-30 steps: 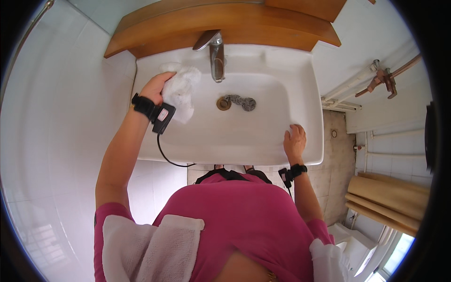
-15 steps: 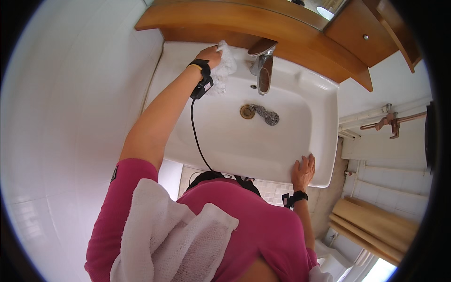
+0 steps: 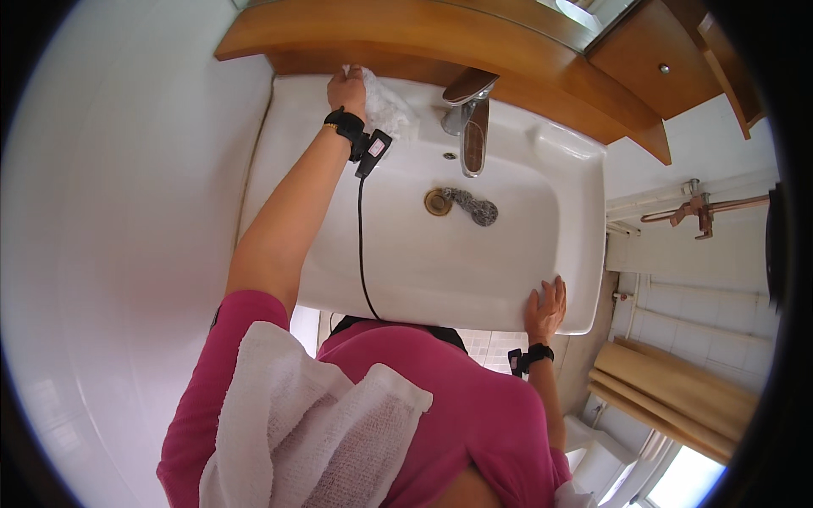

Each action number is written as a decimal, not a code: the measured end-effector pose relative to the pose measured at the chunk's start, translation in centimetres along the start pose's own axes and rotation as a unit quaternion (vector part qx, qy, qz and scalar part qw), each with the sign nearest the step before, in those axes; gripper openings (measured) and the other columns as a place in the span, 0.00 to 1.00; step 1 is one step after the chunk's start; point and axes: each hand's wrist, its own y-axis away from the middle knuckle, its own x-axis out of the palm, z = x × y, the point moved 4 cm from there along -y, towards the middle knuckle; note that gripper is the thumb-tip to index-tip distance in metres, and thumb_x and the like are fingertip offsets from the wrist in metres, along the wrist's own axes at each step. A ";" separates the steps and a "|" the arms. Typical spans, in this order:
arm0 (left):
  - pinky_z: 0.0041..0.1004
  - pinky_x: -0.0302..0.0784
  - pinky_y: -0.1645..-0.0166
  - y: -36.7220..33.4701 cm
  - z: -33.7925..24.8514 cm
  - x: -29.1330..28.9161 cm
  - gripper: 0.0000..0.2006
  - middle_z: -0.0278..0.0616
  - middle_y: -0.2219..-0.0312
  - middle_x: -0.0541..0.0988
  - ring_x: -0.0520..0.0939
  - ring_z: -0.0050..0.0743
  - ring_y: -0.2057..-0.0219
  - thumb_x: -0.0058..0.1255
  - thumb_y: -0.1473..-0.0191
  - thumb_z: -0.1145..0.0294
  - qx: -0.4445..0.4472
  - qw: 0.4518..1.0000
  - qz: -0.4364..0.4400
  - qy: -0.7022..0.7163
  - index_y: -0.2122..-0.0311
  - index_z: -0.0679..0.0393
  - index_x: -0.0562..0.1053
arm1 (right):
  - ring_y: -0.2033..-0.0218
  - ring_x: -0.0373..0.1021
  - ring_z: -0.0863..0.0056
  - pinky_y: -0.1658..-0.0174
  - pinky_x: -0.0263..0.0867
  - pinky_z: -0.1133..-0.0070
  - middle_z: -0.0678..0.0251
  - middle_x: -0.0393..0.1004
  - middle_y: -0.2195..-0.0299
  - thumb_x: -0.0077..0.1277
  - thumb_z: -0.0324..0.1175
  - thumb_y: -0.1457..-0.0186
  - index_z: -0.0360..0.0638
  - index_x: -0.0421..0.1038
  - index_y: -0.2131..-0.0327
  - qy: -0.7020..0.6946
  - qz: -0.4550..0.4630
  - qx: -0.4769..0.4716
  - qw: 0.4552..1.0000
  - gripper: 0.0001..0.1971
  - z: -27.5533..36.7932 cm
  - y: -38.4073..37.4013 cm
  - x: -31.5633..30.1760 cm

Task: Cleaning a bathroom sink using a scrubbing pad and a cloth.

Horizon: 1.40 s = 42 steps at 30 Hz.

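At the back left corner of the white sink (image 3: pixel 406 271), my left hand (image 3: pixel 347 91) is closed on a crumpled white cloth (image 3: pixel 386 110). The cloth lies against the sink's rear ledge, left of the chrome faucet (image 3: pixel 474 135); part of it is behind my fingers. My right hand (image 3: pixel 546 311) rests with outstretched fingers on the sink's front rim near the right corner, holding nothing. Inside the basin a brass-coloured drain (image 3: pixel 437 202) shows, with a drain chain (image 3: pixel 474 207) bunched beside it.
A wooden shelf (image 3: pixel 381 30) runs along the back above the sink, with a wooden cabinet (image 3: pixel 652 63) at right. Copper-coloured pipe fittings (image 3: pixel 696 212) are on the right wall. From my left wrist device (image 3: pixel 373 152) a black cable (image 3: pixel 362 245) crosses the basin. A white towel (image 3: pixel 313 423) hangs over my chest.
My left hand has moved left and slightly back with the white cloth, toward the rear left corner. My right hand stays on the front rim.
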 end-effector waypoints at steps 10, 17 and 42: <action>0.39 0.65 0.49 6.3 3.0 6.9 0.19 0.52 0.58 0.72 0.71 0.52 0.55 0.45 0.52 0.60 0.301 0.729 0.400 -0.467 0.55 0.57 0.68 | 0.44 0.55 0.57 0.44 0.52 0.64 0.57 0.61 0.47 0.49 0.32 0.55 0.44 0.70 0.62 -0.003 0.014 0.016 1.000 0.14 0.7 -0.5 -0.4; 0.42 0.62 0.46 7.5 4.4 9.1 0.24 0.44 0.50 0.67 0.66 0.44 0.47 0.49 0.55 0.47 0.241 0.570 0.382 -0.686 0.52 0.43 0.67 | 0.44 0.55 0.58 0.44 0.51 0.64 0.57 0.61 0.47 0.50 0.32 0.55 0.43 0.70 0.61 -0.012 0.016 0.034 0.999 0.14 0.5 -0.4 -0.4; 0.44 0.61 0.46 6.2 3.3 7.5 0.22 0.43 0.52 0.71 0.69 0.43 0.49 0.40 0.52 0.55 0.213 0.600 0.363 -0.680 0.50 0.42 0.67 | 0.43 0.54 0.60 0.44 0.51 0.65 0.56 0.60 0.46 0.50 0.31 0.55 0.44 0.70 0.61 0.007 0.025 0.032 0.999 0.14 0.9 -0.7 -0.8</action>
